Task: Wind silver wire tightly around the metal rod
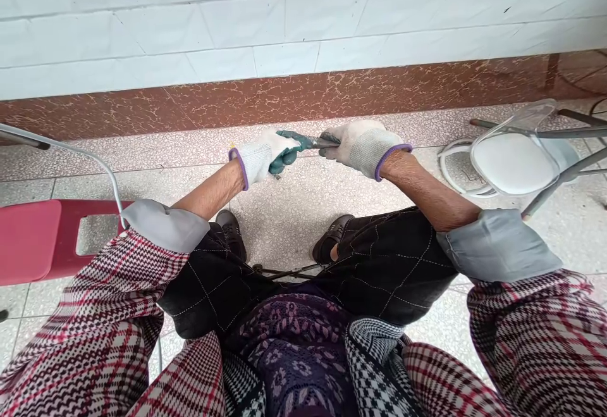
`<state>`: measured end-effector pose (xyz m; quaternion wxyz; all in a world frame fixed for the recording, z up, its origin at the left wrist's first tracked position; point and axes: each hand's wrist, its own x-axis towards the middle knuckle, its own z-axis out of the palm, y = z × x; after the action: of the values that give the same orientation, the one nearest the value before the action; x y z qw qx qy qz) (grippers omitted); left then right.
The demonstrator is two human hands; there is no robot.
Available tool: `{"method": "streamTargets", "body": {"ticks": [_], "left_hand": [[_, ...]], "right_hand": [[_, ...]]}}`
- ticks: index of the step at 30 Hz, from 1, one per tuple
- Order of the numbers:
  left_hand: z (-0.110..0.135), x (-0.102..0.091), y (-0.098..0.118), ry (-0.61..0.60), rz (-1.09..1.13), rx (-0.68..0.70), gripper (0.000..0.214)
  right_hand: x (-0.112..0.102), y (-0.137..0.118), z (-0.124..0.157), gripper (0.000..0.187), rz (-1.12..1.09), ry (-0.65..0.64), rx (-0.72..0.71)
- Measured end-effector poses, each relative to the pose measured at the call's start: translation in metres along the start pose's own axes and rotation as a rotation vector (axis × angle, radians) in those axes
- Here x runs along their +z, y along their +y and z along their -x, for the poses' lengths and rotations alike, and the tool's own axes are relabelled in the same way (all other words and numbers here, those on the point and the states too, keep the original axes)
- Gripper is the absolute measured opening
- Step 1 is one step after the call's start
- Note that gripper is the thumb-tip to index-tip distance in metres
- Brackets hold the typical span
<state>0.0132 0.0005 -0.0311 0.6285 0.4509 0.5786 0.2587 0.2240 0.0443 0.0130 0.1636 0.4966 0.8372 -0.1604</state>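
Both hands are out in front of me above the floor, in white knit work gloves with purple cuffs. My left hand [277,151], its glove coated green at the fingers, is closed with the fingers curled in. My right hand [363,142], in a glove with grey fingertips, pinches from the other side. Between them spans a slim grey metallic-looking piece [320,142], gripped at both ends. Its kind cannot be made out, since the gloves cover most of it. A small tip shows just under the left fingers.
A white tiled wall [327,21] with a red-brown base strip [284,105] stands ahead. To the left is a red plastic stool [28,240] with a pale cable [102,161]. On the right are a white-seated chair [516,162] and a coiled white hose [455,167]. My shoes [232,233] rest on speckled floor.
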Motion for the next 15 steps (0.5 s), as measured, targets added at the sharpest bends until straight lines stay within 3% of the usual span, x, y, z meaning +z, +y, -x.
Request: {"method": "streamTargets", "body": {"ticks": [5,9,11,15], "left_hand": [[0.011,0.021,0.012,0.104,0.103,-0.017,0.016],[0.015,0.026,0.02,0.137,0.105,0.016,0.021],[0.017,0.025,0.022,0.147,0.121,0.011,0.021],[0.02,0.014,0.023,0.105,0.152,0.058,0.018]], "right_hand": [[0.002,-0.005,0.003,0.036,0.077,0.127,-0.04],[0.003,-0.011,0.004,0.037,-0.048,0.169,-0.008],[0.003,-0.01,0.003,0.031,-0.225,0.131,0.019],[0.002,-0.001,0.009,0.02,-0.862,0.106,-0.001]]}}
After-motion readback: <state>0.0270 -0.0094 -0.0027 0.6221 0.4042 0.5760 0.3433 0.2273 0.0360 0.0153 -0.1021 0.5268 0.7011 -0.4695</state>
